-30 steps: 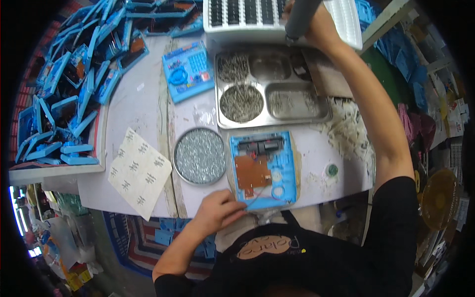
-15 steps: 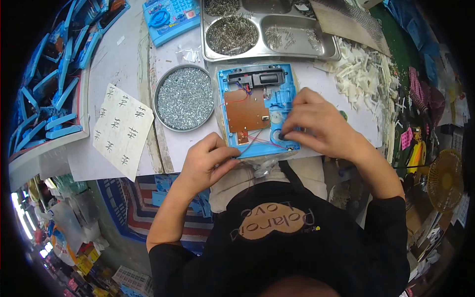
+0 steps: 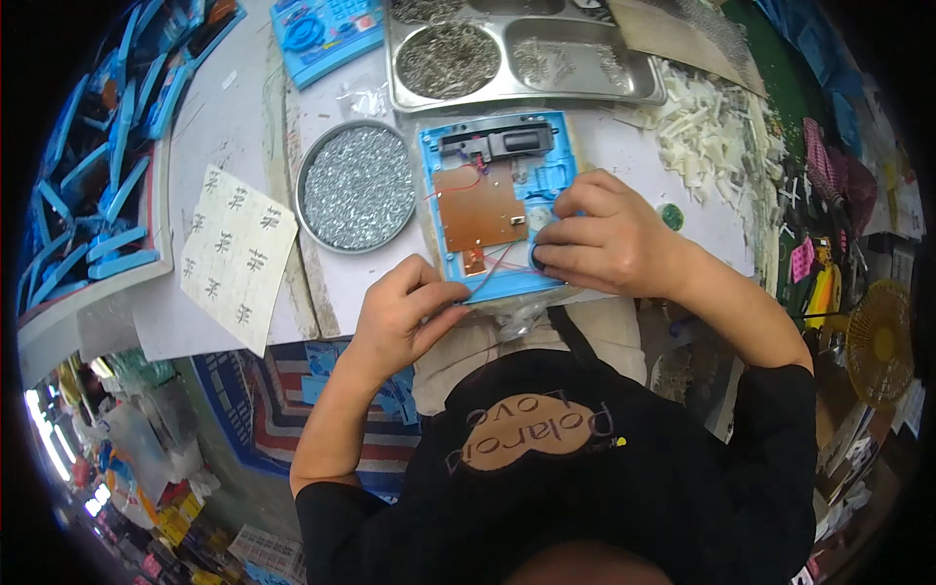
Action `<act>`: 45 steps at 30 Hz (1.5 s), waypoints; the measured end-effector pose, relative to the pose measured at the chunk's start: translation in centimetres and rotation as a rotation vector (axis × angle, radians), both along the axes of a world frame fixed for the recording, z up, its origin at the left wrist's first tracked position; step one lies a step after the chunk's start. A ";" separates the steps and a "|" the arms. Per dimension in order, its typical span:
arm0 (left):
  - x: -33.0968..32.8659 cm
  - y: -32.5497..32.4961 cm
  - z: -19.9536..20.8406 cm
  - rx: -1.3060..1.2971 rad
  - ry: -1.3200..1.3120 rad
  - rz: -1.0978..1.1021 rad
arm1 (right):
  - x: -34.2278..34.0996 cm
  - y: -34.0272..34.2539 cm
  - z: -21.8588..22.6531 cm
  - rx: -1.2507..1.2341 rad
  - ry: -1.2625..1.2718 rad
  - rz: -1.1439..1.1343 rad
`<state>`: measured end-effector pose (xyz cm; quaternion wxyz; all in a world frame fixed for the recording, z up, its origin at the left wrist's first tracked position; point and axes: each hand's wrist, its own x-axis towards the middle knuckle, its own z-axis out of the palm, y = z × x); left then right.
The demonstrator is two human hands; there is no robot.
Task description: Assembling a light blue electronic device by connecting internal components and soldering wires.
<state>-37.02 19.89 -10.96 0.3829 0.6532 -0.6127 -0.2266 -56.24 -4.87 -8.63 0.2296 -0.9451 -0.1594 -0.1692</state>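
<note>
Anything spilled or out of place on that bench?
Possibly the white pieces at the table's right: they lie heaped and scattered straight on its surface, whereas the small metal parts sit inside a round dish. Whether that's a spill, I can't tell.

A small assembly workshop, by the look of it: blue plastic casings (image 3: 119, 244) (many, and much alike) crowd a box (image 3: 164, 214) at the left edge of the table (image 3: 219, 132), an opened casing (image 3: 517, 284) at the near edge bares a brown circuit board (image 3: 478, 210), and a round dish (image 3: 353, 251) and compartmented steel tray (image 3: 487, 100) hold small metal parts (image 3: 357, 185).
</note>
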 end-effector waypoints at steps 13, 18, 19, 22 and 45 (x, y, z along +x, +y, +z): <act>0.0 -0.1 1.1 0.057 -0.030 -0.025 | -2.9 -7.2 0.9 -0.254 0.107 -0.724; 0.7 -2.0 5.5 0.326 -0.043 -0.136 | -3.4 -8.5 -1.7 -0.390 0.170 -0.772; 1.0 -2.9 7.1 0.300 -0.091 -0.160 | -3.4 -8.1 -1.5 -0.376 0.197 -0.741; 2.4 -9.1 10.0 0.139 -0.234 -0.196 | -3.9 -7.3 -0.8 -0.328 0.203 -0.665; 2.9 -28.3 4.7 0.343 -0.764 -0.003 | -5.4 -9.3 4.0 0.516 0.133 -0.754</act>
